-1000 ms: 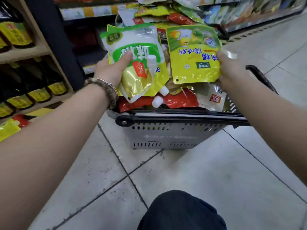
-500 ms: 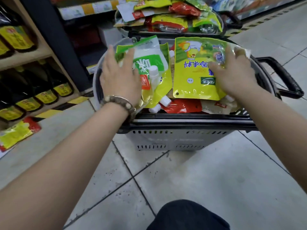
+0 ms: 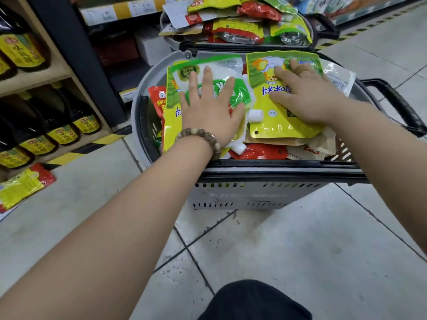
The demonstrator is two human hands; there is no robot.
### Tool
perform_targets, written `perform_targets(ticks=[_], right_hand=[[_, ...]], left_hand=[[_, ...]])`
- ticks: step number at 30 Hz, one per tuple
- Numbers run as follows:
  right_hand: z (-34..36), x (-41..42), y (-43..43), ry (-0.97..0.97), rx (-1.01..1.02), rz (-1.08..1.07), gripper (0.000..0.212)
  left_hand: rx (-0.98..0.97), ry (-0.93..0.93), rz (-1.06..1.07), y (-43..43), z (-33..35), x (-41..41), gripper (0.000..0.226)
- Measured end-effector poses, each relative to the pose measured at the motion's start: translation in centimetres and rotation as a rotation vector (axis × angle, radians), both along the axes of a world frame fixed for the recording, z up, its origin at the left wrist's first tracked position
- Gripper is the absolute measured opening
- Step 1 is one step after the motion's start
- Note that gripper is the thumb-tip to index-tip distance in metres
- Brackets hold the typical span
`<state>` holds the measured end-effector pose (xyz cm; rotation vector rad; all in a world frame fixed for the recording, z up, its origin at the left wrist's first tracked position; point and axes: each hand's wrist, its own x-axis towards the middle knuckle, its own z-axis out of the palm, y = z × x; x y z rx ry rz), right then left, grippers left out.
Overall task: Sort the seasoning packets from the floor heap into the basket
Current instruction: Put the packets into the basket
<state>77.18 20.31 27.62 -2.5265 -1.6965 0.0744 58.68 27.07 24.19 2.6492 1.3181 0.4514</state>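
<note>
Both hands flat, fingers straight and spread, nothing gripped. Left hand [image 3: 212, 112] presses palm-down on a green-and-white pouch [image 3: 228, 65]; right hand [image 3: 307, 95] presses palm-down on a yellow packet [image 3: 277, 125] just beside it. Both packs lie on top of the load in the grey basket [image 3: 254, 195], roughly level with its rim; pouch on the left half, yellow packet on the right half, edges touching or overlapping near the middle, cannot tell which.

A white screw cap [image 3: 255, 116] pokes out between the two hands; can't tell which pouch it belongs to. Under the top layer: a red packet [image 3: 261, 152] at the near edge, another red one [image 3: 159, 100] at the left wall, pale paper-coloured packs at the right. A clear-film pack [image 3: 339, 79] sticks out past the right fingertips.

The basket stands on the tiled floor [image 3: 300, 239]; its black handle [image 3: 397, 105] juts right. Beaded bracelet [image 3: 203, 137] on the left wrist, above the near rim.

Behind it, touching or nearly so, a second basket [image 3: 171, 40] piled with mixed yellow, red and green packets. One yellow-and-red packet [image 3: 23, 185] lies on the floor at far left, well apart from the basket, below a shelf of dark bottles [image 3: 62, 135]. Dark-clothed knee [image 3: 254, 301] at bottom centre.
</note>
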Motion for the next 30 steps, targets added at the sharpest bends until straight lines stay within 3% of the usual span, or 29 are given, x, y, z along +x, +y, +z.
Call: perform_targets(ticks=[5,9,13,17,20,27,30], right_hand=[[-2.7,-2.1,-2.2,-0.087,0.041,0.036,0.091],[-4.2,-3.2,-3.6,-0.119,0.101,0.018,0.083],[-3.2,-2.9,-3.8,-0.102,0.025,0.054,0.085],[-1.4,-1.8,-2.2,-0.086,0.176,0.000,0.071],[-2.7,-1.7,-1.0,-0.082,0.106,0.020,0.075],[-2.8,-1.2,-1.5,-0.049,0.060,0.007,0.070],[-1.2,-2.8,-1.1,-0.026,0.077,-0.022,0.073]], left_hand=[[0.002,0.097,-0.116,-0.9,-0.2,-1.4,0.062],[0.033,0.167,-0.147,-1.6,-0.7,-1.7,0.071],[0.037,0.260,-0.189,-1.3,0.1,-2.1,0.077],[0.040,0.088,-0.108,0.4,1.6,-1.9,0.074],[-0.069,0.123,-0.069,0.2,0.4,-0.7,0.088],[-0.127,0.176,-0.143,0.3,1.2,-0.9,0.086],[-0.144,0.005,-0.134,0.7,2.4,-3.9,0.080]])
